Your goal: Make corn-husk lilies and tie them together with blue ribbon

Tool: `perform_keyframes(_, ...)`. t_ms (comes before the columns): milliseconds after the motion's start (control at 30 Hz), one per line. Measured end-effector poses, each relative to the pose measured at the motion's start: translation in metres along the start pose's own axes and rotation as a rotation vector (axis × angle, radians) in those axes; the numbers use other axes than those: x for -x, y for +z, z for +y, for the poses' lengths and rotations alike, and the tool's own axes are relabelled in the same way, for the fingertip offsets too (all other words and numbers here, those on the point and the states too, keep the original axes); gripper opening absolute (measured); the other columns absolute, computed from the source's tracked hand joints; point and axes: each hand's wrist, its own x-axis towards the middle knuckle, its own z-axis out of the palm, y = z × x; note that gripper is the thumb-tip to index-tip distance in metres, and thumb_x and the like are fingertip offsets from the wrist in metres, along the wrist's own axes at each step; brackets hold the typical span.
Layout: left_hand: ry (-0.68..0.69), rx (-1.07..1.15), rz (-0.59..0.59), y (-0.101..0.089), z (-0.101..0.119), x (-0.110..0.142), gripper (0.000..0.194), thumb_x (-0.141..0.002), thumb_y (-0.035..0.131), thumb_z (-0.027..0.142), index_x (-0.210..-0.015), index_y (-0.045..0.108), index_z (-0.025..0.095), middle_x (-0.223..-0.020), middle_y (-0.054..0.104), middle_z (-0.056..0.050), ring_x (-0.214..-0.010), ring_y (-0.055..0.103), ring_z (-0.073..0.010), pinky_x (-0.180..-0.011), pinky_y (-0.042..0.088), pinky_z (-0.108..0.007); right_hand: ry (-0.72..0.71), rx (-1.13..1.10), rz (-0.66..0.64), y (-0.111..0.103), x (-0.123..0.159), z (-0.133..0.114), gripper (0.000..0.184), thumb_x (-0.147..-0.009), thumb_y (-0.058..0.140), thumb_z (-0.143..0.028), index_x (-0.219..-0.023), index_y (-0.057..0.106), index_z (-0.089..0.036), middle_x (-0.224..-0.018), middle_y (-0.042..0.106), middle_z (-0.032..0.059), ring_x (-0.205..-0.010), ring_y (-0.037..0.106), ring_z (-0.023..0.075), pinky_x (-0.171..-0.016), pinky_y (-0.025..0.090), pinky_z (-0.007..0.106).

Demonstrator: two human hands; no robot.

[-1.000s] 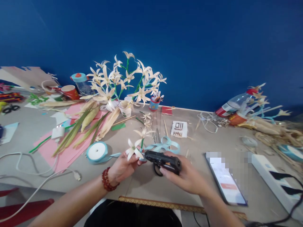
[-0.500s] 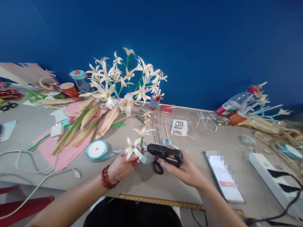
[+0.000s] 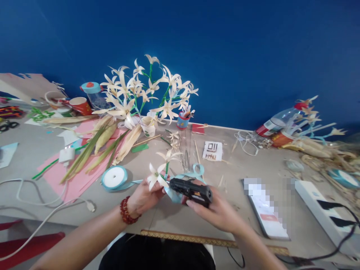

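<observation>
My left hand (image 3: pixel 147 198) is closed around the stem of a cream craft flower (image 3: pixel 156 175) with pointed petals. A second bloom (image 3: pixel 169 155) rises just behind it on a green stem. In my right hand (image 3: pixel 215 212) is a black hot glue gun (image 3: pixel 192 190), its nozzle pointing left and almost at the stem beside my left fingers. Light blue ribbon (image 3: pixel 174 195) hangs under the nozzle. More of it curls behind the gun and runs left to a ribbon spool (image 3: pixel 114 178) lying flat. Whether the nozzle touches the stem I cannot tell.
At the back, a paper cup (image 3: pixel 148 126) holds a bunch of similar flowers. Corn husks (image 3: pixel 107 140) lie on pink paper (image 3: pixel 75 172) at left. To the right are a phone (image 3: pixel 267 210) and a power strip (image 3: pixel 320 213) with black cords. Thin wires (image 3: pixel 185 150) lie mid-table.
The glue gun and my right hand have shifted slightly left and down. The black scissor-like loop under the gun is now out of sight, and more blue ribbon shows behind it.
</observation>
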Motion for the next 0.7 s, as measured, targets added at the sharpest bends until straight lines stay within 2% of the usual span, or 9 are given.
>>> perform_keyframes(233,0.008,-0.012,-0.008,0.0006,0.0002,0.0010,0.021,-0.066,0.082,0.016,-0.083,0.069,0.016,-0.081,0.064,-0.001,-0.067,0.056,-0.0096,-0.061,0.045,-0.021,0.009,0.028,0.026,0.0043,0.0023,0.0001,0.013,-0.092,0.050,-0.030,-0.097,0.057,-0.020,-0.089,0.062,0.0052,-0.080,0.059,0.0189,-0.072,0.047,0.030)
perform_keyframes(400,0.010,-0.017,0.012,0.0055,0.0022,0.0016,0.022,-0.064,0.084,0.017,-0.081,0.069,0.015,-0.078,0.062,0.000,-0.065,0.055,-0.0093,-0.060,0.044,-0.021,-0.033,0.063,0.051,0.0067,0.0018,-0.0026,0.011,-0.092,0.050,-0.027,-0.099,0.056,-0.021,-0.090,0.063,0.0048,-0.082,0.060,0.0192,-0.072,0.047,0.029)
perform_keyframes(700,0.001,-0.014,0.003,0.0013,0.0005,0.0009,0.023,-0.064,0.084,0.017,-0.082,0.069,0.015,-0.079,0.063,0.000,-0.066,0.055,-0.0095,-0.061,0.043,-0.022,-0.053,0.118,0.062,0.0087,-0.0001,0.0004,0.005,-0.091,0.050,-0.026,-0.093,0.053,-0.022,-0.085,0.061,0.0042,-0.078,0.058,0.0192,-0.069,0.046,0.029)
